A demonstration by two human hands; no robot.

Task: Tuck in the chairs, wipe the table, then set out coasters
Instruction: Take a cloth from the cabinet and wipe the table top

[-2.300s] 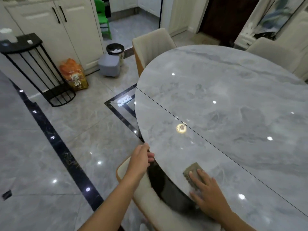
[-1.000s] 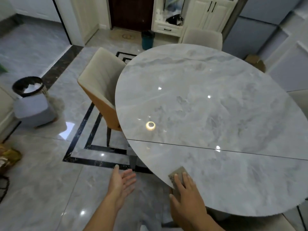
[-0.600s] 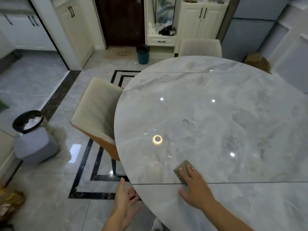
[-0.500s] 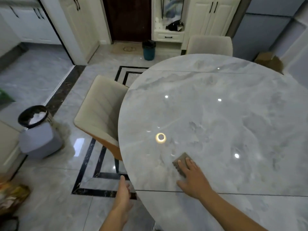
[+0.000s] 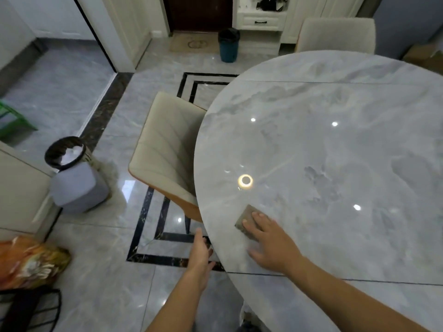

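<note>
Along the left of a tiled dining room, an orange bag (image 5: pixel 28 262) lies on the floor near a grey waste bin (image 5: pixel 76 185) with a dark liner. Right of the bin, a cream chair (image 5: pixel 167 149) with an orange underside stands with its right side hidden under the rim of the marble-patterned bench (image 5: pixel 347 152).

Your left hand (image 5: pixel 201 256) reaches forward just off the bench's near-left edge. Its forearm stretches over the floor, and the fingers are straight and loose, holding nothing.

On the bench, just inside that edge, lies a brownish-grey wiping cloth (image 5: pixel 245 218). Your right hand (image 5: pixel 272 244) lies flat over it with fingers spread and straight. The fingertips press the cloth's near half, while palm and thumb rest on the bare bench. The forearm runs back toward the lower right corner.

Ceiling lights glint on the bench top beyond. At the far side a teal bin (image 5: pixel 229 45) stands on the floor. Right of it, a second cream chair (image 5: pixel 335 34) stands against the bench rim.
</note>
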